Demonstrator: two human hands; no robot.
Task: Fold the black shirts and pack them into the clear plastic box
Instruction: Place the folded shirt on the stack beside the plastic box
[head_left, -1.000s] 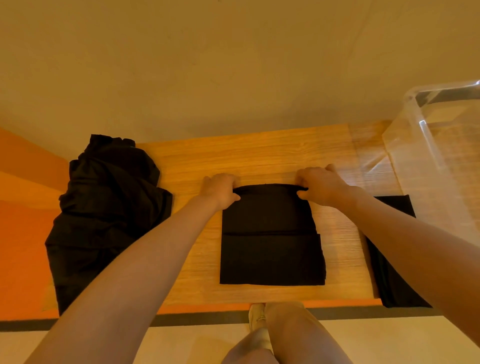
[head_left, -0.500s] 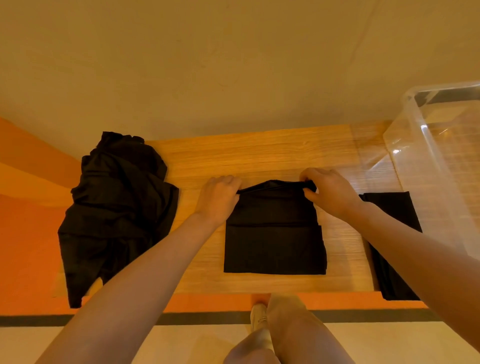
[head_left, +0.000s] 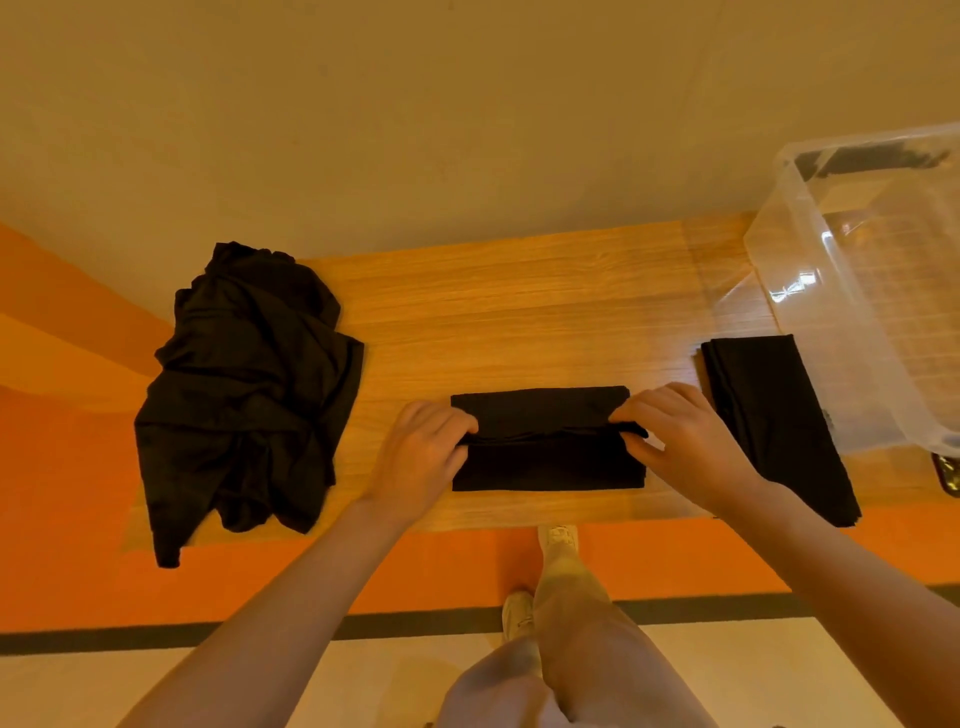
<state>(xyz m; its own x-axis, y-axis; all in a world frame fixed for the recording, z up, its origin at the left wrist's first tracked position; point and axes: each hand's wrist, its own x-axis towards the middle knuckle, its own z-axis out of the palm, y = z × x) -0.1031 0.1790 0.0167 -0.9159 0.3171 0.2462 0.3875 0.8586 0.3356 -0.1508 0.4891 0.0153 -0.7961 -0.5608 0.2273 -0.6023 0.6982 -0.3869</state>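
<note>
The left hand and right hand each pinch one end of a fold in the black shirt, so both sides likely come over evenly. It lies mid-table. At 3 o'clock waits a folded shirt, beside the clear plastic box. At 9 o'clock sits the unfolded pile.

We see bare table open behind the half-folded shirt, reaching to the wall. Left side blocked by a crumpled shirt pile; a bare gap lies between pile and left hand. Right: a folded shirt lies just beside the right hand, touching the clear box wall. Box top open.
</note>
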